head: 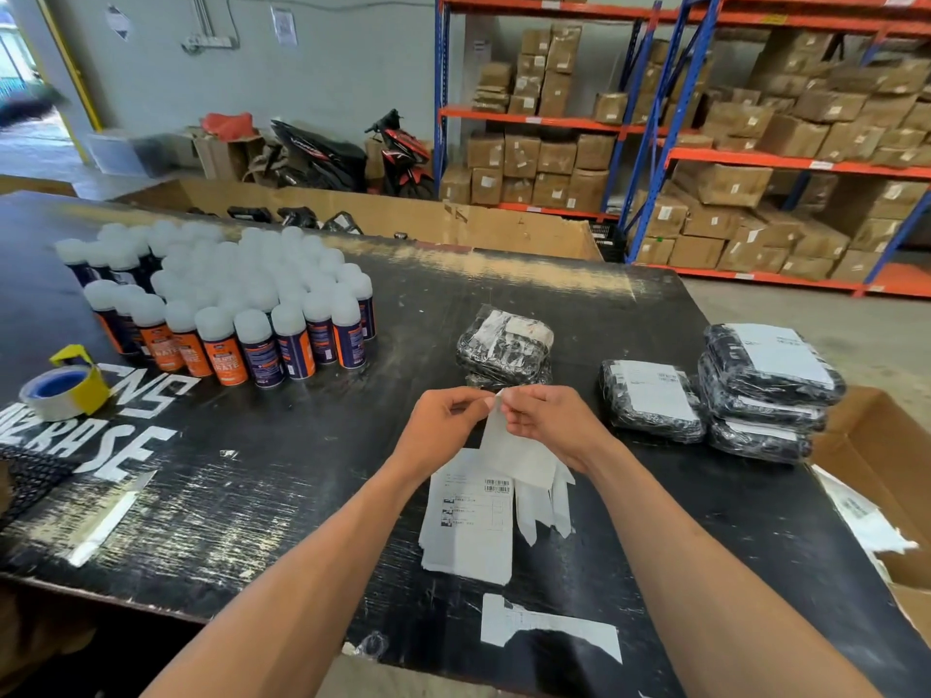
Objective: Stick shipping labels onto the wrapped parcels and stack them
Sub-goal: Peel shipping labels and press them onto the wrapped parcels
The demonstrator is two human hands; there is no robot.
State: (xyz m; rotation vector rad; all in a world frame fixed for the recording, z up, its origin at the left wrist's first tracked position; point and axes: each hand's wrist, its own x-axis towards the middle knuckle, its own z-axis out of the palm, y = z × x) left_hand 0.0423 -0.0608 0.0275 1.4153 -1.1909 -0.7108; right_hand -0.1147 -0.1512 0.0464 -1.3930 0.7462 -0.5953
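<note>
**Peeling a label above the label pile**

Over the near middle of the surface (312, 460), both hands meet at the top corner of 1 shipping label (509, 445). The left hand (443, 420) pinches that corner with curled fingers, and the right hand (549, 420) pinches it from the other side, so the sheet hangs down between the wrists. By my reading this is the peeling step: the label is being parted from its backing, and nothing is stuck down yet.

Directly below, a pile of printed labels (468, 521) lies flat near the front edge, with loose backing strips (549, 501) just beside it on the right.

Just beyond the hands, toward the middle of the surface, sits a small stack of wrapped parcels (504, 350) in black film; whether its top one carries a proper label I cannot tell. Toward the right edge lies 1 labelled parcel (650, 400), and touching it further right is a stack of 3 labelled parcels (766, 390).

Next, the freed label probably needs carrying forward to the nearest stack, laying flat on the crinkled film and smoothing, before that parcel joins the pile on the right.

Spray cans (226, 304) crowd the far left, with a tape roll (65, 390) near the left edge.
</note>
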